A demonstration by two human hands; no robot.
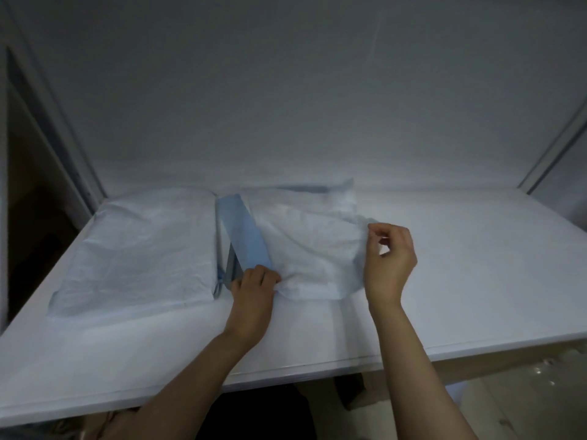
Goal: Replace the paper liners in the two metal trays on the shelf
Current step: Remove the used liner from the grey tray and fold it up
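Note:
Two trays sit side by side on the white shelf (460, 265). The left tray is fully covered by a flat white paper liner (139, 249). Over the right tray lies a crumpled white liner (311, 246) whose left edge is folded back, showing its blue underside (244, 236). A strip of the right tray's metal rim (231, 268) shows beside that fold. My left hand (254, 287) grips the liner's near left corner. My right hand (389, 258) pinches the liner's right edge, lifted slightly off the shelf.
The white back wall rises straight behind the trays. Upright cabinet frames stand at the far left (63, 147) and far right (552, 147). The shelf's front edge (317, 369) runs just above my forearms. Bare shelf surface lies right of the trays.

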